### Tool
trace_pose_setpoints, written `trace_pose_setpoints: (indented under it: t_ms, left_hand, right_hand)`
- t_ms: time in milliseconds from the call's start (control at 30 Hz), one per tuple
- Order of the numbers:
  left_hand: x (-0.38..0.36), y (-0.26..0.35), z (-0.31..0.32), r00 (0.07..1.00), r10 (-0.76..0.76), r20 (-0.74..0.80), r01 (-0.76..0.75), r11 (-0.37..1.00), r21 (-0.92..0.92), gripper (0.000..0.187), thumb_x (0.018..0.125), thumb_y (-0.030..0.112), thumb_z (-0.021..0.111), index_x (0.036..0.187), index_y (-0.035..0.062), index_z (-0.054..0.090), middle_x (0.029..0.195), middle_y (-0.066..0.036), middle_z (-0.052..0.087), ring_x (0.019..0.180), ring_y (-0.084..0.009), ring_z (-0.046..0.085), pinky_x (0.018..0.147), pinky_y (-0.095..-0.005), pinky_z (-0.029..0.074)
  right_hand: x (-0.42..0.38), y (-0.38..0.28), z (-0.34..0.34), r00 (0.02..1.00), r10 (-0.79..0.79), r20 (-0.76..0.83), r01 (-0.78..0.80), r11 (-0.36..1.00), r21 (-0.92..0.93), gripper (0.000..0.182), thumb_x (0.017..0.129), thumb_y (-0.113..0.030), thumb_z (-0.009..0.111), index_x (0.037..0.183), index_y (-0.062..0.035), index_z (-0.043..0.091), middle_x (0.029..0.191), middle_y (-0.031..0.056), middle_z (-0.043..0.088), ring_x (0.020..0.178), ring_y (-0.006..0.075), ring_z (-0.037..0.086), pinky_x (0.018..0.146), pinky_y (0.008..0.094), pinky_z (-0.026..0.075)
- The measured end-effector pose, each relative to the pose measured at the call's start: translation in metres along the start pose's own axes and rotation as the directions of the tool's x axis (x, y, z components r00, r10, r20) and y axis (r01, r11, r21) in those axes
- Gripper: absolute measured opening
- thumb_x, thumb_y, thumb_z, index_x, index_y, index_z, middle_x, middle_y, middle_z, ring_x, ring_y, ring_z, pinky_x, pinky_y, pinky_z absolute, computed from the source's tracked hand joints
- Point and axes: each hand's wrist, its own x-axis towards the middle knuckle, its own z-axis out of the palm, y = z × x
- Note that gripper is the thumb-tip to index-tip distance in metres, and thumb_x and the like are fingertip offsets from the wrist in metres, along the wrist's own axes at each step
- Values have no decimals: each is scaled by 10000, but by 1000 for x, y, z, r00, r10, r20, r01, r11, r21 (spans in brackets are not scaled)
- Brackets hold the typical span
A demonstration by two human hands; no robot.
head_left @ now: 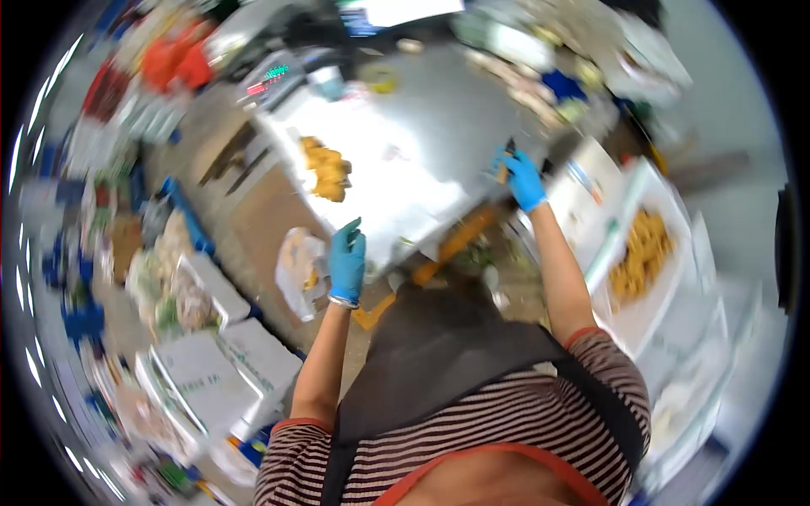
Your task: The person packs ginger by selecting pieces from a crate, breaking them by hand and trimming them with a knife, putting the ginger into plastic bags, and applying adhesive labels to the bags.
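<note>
My left hand [347,263], in a blue-green glove, hovers by the near left edge of the metal table [472,110]. Its fingers are stretched out and apart, with nothing in them. Knobbly yellow-brown pieces that look like ginger [326,170] lie on the table just beyond it. At the table's right edge, my right hand [526,180], in a blue glove, is closed around a small dark-tipped object with a tan part [504,162]. Blur hides its exact kind.
A white foam box [597,274] on my right holds more ginger-like pieces. A scale [272,80] with lit digits, a roll of tape [380,78] and bagged goods [540,88] sit around the table's far side. White cartons [202,375] and a plastic bag [297,274] are at left.
</note>
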Motion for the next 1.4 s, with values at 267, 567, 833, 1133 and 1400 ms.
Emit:
trace_pose_setpoints:
  t_ms: [267, 567, 833, 1133, 1400]
  left_hand:
    - [-44, 62, 164, 834, -108, 541, 127, 992, 2, 297, 968, 79, 530, 1246, 1, 600, 1201, -67, 624, 1056, -163, 576, 924, -286, 466]
    - [-74, 113, 268, 689, 17, 724, -169, 976, 138, 260, 977, 93, 534, 1192, -5, 643, 1147, -69, 671, 1033, -147, 601, 942, -286, 452]
    - [-108, 143, 307, 588, 107, 802, -458, 861, 220, 252, 959, 75, 565, 1200, 38, 630, 1170, -92, 650, 1067, -180, 611, 958, -295, 456]
    - [-118, 149, 332, 518, 10, 855, -196, 975, 108, 277, 937, 64, 589, 1208, 22, 626, 1160, -84, 657, 1074, -173, 605, 960, -288, 454]
    - [-158, 212, 429, 308, 1, 951, 19, 1000, -8, 355, 952, 173, 585, 1271, 18, 570, 1108, -82, 650, 1043, -136, 585, 918, -263, 445]
  right_hand:
    - [-323, -127, -148, 590, -138, -796, 30, 988, -149, 195, 905, -192, 610, 980, -65, 737, 709, -10, 467, 575, 101, 497, 520, 254, 430]
    - [-448, -89, -331, 277, 44, -960, -37, 999, 35, 306, 901, -153, 571, 1169, -35, 660, 1059, 127, 671, 783, 236, 666, 701, 305, 555]
    - [-363, -34, -416, 417, -440, -795, -878, 31, -478, 208, 873, -260, 609, 962, -78, 655, 1017, 161, 676, 885, 345, 681, 767, 425, 550]
    - [-398, -140, -338, 605, -79, -792, -162, 962, -219, 304, 901, -286, 645, 1087, -48, 679, 849, 70, 674, 670, 128, 609, 636, 253, 502]
    - [-384, -168, -220, 855, -22, -518, -101, 973, -209, 313, 907, -291, 671, 1122, -64, 682, 788, 25, 635, 559, 77, 515, 554, 230, 455]
